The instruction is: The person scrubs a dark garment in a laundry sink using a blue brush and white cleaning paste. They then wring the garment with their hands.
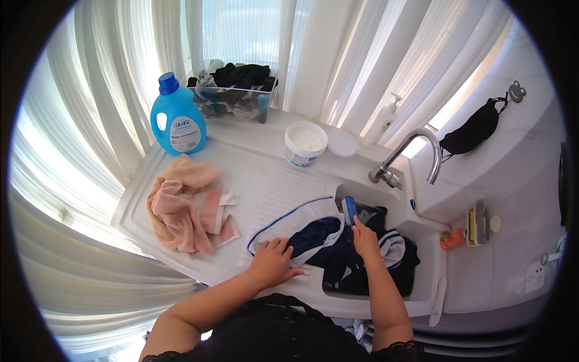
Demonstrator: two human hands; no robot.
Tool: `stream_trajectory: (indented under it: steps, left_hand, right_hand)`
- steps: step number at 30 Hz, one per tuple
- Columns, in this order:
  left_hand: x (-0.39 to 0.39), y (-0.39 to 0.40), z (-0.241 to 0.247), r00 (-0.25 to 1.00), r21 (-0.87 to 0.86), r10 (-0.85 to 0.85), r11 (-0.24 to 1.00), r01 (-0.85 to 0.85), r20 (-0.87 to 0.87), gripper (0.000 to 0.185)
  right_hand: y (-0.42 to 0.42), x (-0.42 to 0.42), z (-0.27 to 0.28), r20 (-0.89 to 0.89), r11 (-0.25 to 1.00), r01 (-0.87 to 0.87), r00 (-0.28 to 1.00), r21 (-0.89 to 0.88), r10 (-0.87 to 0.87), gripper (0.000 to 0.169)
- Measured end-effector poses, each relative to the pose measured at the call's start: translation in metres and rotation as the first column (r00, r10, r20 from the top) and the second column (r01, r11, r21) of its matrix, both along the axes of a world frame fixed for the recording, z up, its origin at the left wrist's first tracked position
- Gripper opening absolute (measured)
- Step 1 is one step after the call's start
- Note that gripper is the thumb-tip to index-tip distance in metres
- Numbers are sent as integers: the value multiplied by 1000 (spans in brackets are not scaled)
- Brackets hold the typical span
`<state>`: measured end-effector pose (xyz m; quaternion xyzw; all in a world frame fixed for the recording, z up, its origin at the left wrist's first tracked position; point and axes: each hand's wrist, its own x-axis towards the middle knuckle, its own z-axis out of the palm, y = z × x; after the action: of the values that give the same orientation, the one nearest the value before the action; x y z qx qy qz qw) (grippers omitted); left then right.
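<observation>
Flat on one end of a white-and-navy garment [295,222] with blue trim lies my left hand [273,261], palm down, thumb spread out. The garment stretches over the ribbed washboard [289,185], its darker part reaching into the sink. My right hand [365,240] grips the handle of a blue scrubbing brush [349,210]. The brush head is at the garment's far end, over the basin; whether the bristles touch the cloth is hard to tell. Dark clothes [402,271] lie in the sink basin [427,283], partly hidden by my right forearm.
Pink and peach towels [181,208] lie at left, before a blue detergent bottle [178,120]. Behind stand a clear bin [235,102] of clothes, an open white tub [306,142], its lid [343,142] and a pump bottle [383,120]. A chrome faucet [407,149] arches over the basin.
</observation>
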<state>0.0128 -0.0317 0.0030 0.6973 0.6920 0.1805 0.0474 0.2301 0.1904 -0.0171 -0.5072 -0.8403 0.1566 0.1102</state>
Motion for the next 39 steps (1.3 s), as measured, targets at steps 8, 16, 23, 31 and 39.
stream_trajectory:
  steps: [8, 16, 23, 31, 39]
  left_hand:
    - [-8, 9, 17, 997, -165, -42, 985, 52, 62, 65]
    - [-9, 18, 5, 1000, 88, 27, 996, -28, 10, 69]
    - [-7, 20, 6, 999, -72, 36, 997, -37, -15, 77]
    - [-6, 10, -1, 995, 48, 37, 998, -33, -89, 80]
    - [-8, -1, 2, 998, 54, 50, 997, -48, -48, 78]
  right_hand:
    - [0, 51, -25, 296, 988, 140, 948, -60, -116, 36]
    - [-95, -47, 80, 266, 906, -365, 871, -213, 413, 41]
    - [-87, -63, 79, 392, 851, -480, 756, -213, 524, 41]
    - [-102, -70, 92, 408, 826, -491, 718, -277, 564, 40]
    - [-99, -69, 89, 440, 858, -446, 737, -254, 514, 43]
